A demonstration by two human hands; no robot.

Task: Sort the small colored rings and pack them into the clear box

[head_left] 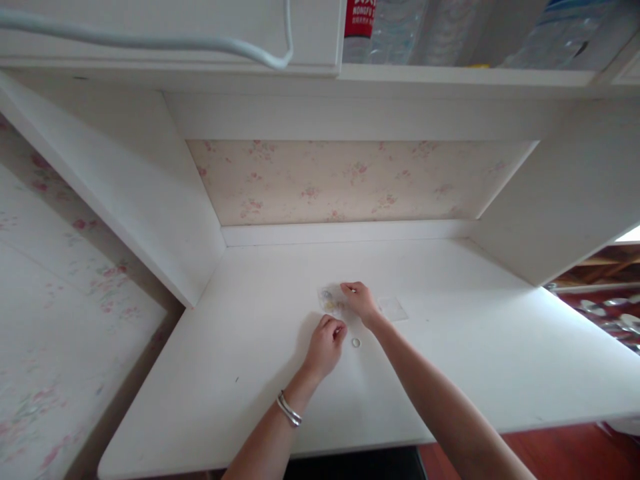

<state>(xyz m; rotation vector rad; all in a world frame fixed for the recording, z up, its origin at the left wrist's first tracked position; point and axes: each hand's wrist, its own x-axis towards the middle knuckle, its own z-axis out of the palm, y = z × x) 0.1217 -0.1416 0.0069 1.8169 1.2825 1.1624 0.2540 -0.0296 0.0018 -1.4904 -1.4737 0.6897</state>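
A small clear plastic bag (327,305) lies on the white desk, with silvery and yellowish bits showing in it, too small to name. My right hand (359,301) is at its right edge, thumb and fingers pinched together; what they grip is hidden. Just below the bag, my left hand (325,345) is closed with the fingers curled in, and I cannot make out what it holds. A silver bracelet (289,409) is on the left wrist. Between the two forearms lies a small silver ring (356,343). A second flat clear bag (393,309) rests right of my right hand.
The white desk (240,333) has side panels left and right and a floral back panel (310,187). Overhead, a shelf (465,75) carries clear plastic bottles (400,27), and a white cable (150,40) hangs in front. A small dark speck (237,379) lies on the desk at left.
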